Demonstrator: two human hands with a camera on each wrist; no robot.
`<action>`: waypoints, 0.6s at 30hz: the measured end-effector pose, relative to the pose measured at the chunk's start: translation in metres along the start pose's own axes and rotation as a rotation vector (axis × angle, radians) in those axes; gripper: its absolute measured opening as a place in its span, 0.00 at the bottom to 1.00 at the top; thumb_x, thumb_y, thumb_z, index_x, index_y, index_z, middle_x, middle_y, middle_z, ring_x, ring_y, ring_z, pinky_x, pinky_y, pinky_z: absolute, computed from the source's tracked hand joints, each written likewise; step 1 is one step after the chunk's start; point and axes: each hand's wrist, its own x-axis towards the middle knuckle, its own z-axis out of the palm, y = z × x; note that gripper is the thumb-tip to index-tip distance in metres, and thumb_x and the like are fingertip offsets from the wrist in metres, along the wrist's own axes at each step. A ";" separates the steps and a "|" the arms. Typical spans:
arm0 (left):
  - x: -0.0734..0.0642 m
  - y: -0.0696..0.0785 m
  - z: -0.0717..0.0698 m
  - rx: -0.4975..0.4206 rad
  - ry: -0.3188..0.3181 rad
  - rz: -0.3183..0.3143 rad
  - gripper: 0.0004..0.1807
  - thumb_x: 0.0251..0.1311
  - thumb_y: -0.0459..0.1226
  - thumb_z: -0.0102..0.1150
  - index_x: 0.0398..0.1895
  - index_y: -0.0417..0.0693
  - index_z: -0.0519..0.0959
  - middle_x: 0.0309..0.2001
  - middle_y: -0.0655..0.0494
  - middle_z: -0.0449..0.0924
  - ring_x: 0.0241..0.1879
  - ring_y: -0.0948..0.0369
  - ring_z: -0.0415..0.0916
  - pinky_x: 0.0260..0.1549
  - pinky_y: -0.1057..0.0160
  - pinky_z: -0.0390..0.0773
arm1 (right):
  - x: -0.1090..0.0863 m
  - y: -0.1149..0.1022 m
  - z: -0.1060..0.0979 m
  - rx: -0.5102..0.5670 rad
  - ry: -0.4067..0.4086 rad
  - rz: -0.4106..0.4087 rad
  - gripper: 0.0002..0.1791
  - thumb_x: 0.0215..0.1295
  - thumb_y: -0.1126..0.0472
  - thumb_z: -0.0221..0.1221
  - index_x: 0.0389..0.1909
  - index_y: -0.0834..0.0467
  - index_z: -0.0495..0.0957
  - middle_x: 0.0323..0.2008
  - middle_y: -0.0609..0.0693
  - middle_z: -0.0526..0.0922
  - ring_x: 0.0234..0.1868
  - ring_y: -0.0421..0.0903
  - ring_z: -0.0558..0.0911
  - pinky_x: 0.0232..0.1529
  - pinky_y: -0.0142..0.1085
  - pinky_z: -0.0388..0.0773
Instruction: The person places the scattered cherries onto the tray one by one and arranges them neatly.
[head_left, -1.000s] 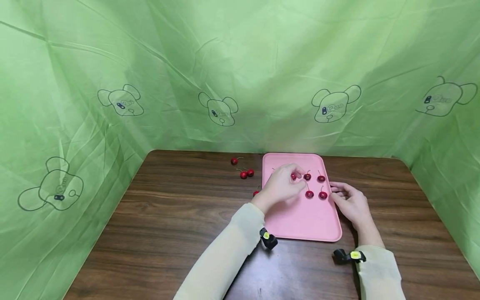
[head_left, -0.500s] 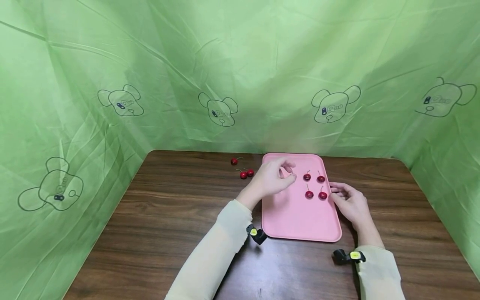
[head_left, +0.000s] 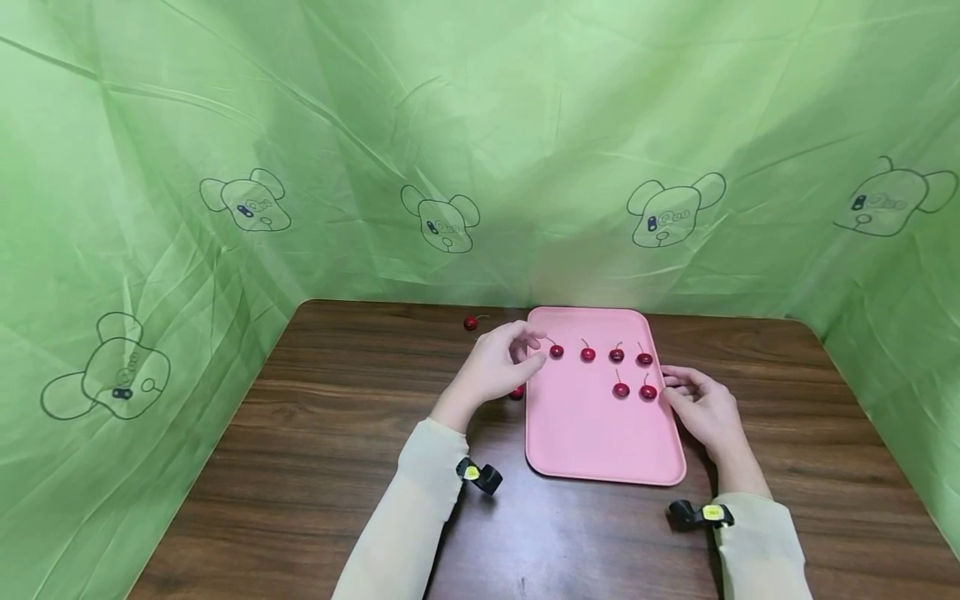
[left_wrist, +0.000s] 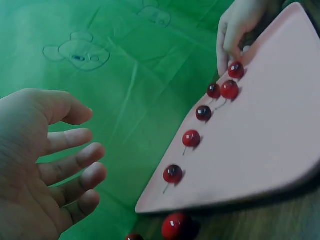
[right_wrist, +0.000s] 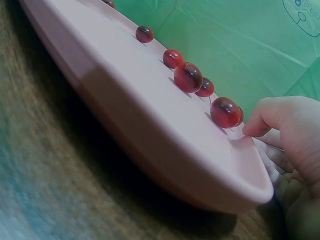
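Red cherries with stems lie on a pink tray. Its back row runs from a left cherry to a right cherry. Two more, a cherry and its neighbour, sit in front. Over the tray's left edge is my left hand, fingers spread and holding nothing in the left wrist view. At the right edge my right hand pinches the tray's rim, thumb on top and fingers outside. A table cherry shows partly below my left hand.
The tray stands on a brown wooden table. Another cherry lies near the table's back edge. A green cloth printed with cartoon heads hangs round the back and sides.
My left hand has drawn leftward from over the tray to its left edge, uncovering two cherries in the back row. My right hand has stayed at the rim.
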 end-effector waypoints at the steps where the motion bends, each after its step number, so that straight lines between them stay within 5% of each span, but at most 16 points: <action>1: -0.002 -0.002 -0.001 -0.001 0.005 0.002 0.19 0.71 0.39 0.67 0.62 0.44 0.84 0.48 0.53 0.87 0.39 0.57 0.80 0.38 0.64 0.79 | 0.000 0.000 0.000 0.000 0.000 0.000 0.22 0.75 0.58 0.65 0.65 0.62 0.84 0.50 0.60 0.88 0.41 0.36 0.80 0.39 0.23 0.76; 12: -0.024 -0.027 -0.001 0.047 0.032 0.038 0.19 0.66 0.36 0.71 0.59 0.45 0.83 0.47 0.52 0.86 0.38 0.58 0.81 0.39 0.63 0.80 | 0.000 -0.003 0.000 -0.002 0.002 -0.004 0.22 0.74 0.58 0.65 0.65 0.62 0.84 0.50 0.60 0.88 0.41 0.36 0.80 0.38 0.23 0.76; 18: -0.031 -0.049 0.006 0.035 0.004 -0.009 0.21 0.62 0.35 0.76 0.57 0.46 0.82 0.44 0.52 0.83 0.39 0.57 0.81 0.43 0.62 0.80 | -0.001 -0.002 0.000 0.000 -0.005 0.007 0.23 0.74 0.58 0.65 0.65 0.62 0.83 0.50 0.59 0.88 0.41 0.37 0.80 0.38 0.23 0.77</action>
